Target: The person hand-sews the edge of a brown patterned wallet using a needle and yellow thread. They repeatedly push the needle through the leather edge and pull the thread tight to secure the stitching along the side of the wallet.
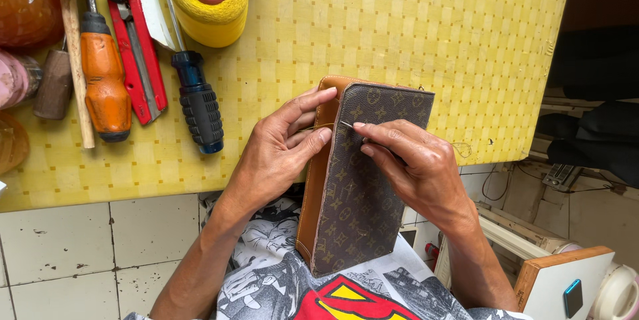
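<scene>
The wallet (pixel 359 180) stands on edge at the counter's (pixel 399 40) near rim, long axis running 12 to 6. The right hand (pixel 416 167) pinches a needle (pixel 347 124) that points toward 10, at the seam. The left hand (pixel 283 144), at 9, clamps the wallet's tan spine between thumb and fingers.

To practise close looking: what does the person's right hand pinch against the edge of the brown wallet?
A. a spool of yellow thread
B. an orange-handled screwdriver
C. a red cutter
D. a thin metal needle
D: the right hand pinches a thin needle at the wallet edge.
</scene>
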